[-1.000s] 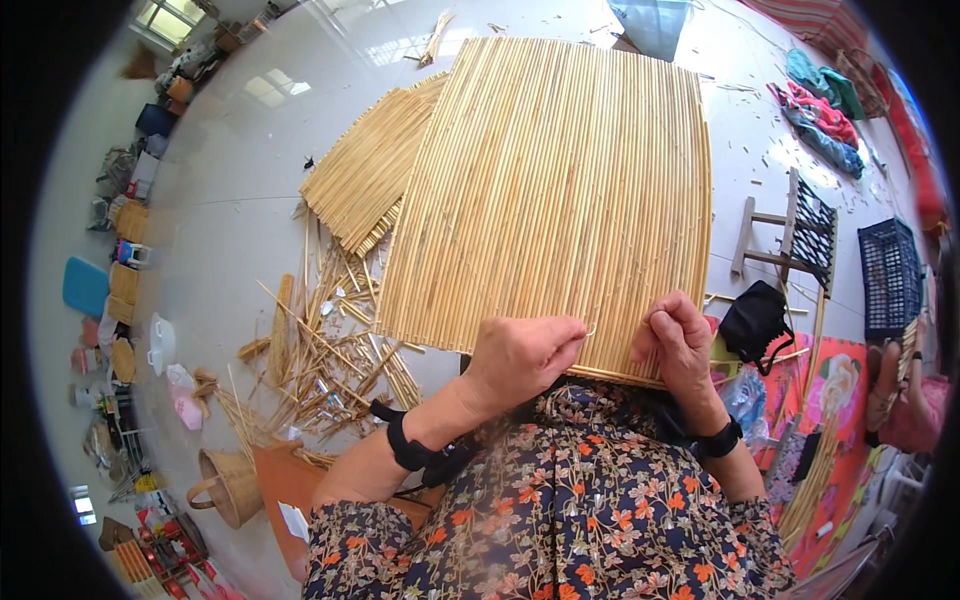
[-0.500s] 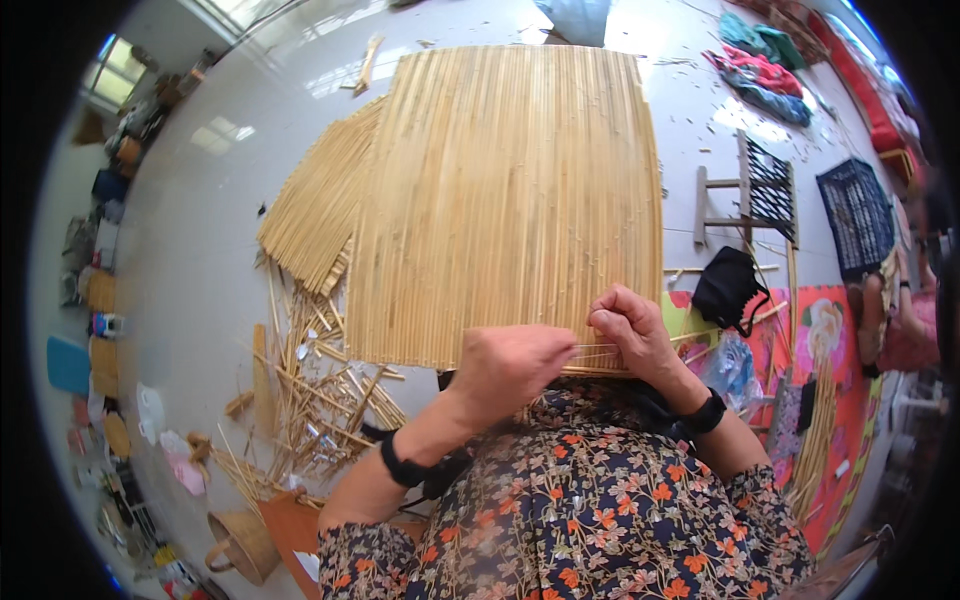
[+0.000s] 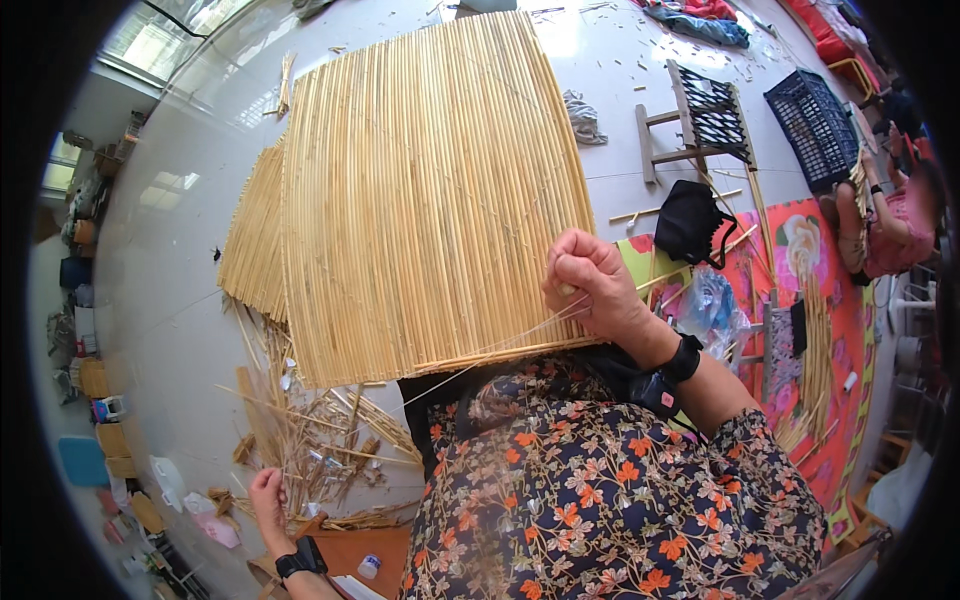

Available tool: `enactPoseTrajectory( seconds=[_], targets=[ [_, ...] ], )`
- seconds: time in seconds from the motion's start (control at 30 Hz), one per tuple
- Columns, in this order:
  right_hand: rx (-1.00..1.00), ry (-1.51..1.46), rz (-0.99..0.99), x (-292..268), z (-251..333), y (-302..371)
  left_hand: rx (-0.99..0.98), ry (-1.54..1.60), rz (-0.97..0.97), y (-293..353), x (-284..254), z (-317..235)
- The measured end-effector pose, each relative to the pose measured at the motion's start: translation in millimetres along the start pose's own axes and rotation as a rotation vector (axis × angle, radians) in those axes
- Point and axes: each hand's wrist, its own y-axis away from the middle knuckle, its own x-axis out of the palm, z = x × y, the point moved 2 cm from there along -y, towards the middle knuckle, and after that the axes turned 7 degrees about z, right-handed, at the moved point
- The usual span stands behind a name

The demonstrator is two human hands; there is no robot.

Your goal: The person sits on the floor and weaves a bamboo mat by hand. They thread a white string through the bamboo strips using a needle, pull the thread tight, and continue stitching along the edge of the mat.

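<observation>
A large mat of pale reed stalks (image 3: 430,190) lies in front of me, its near edge by my lap. Over its near right corner is my right hand (image 3: 600,290), closed on pale thread (image 3: 530,328), with a small beige bit showing at the fingers. The thread slants along the near edge and down left past my lap toward my left hand (image 3: 268,497). That hand is drawn far out to the lower left with its fingers closed; the thread's end there is too fine to follow. Partly under the large mat lies a second reed mat (image 3: 250,235).
Loose reed scraps (image 3: 350,430) litter the floor left of my lap. On the right are a wooden stool with black webbing (image 3: 708,115), a black bag (image 3: 690,225), a dark blue crate (image 3: 815,125) and a red floral floor mat (image 3: 800,235). Another person (image 3: 895,235) sits at far right.
My left hand has swung from beside the right hand at the mat's edge far out to the lower left, drawing thread. My right hand stays near the mat's corner. The whole view has shifted.
</observation>
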Motion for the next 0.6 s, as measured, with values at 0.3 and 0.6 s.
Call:
enactPoseTrajectory(
  seconds=[0.3, 0.6],
  targets=[
    [-0.156, 0.941, 0.009, 27, -5, -9, 0.827, -0.244, 0.231, 80, 219, -213],
    [0.103, 0.375, 0.01, 21, -9, 3, 1.516, -0.532, 0.483, 99, 401, -335]
  ],
)
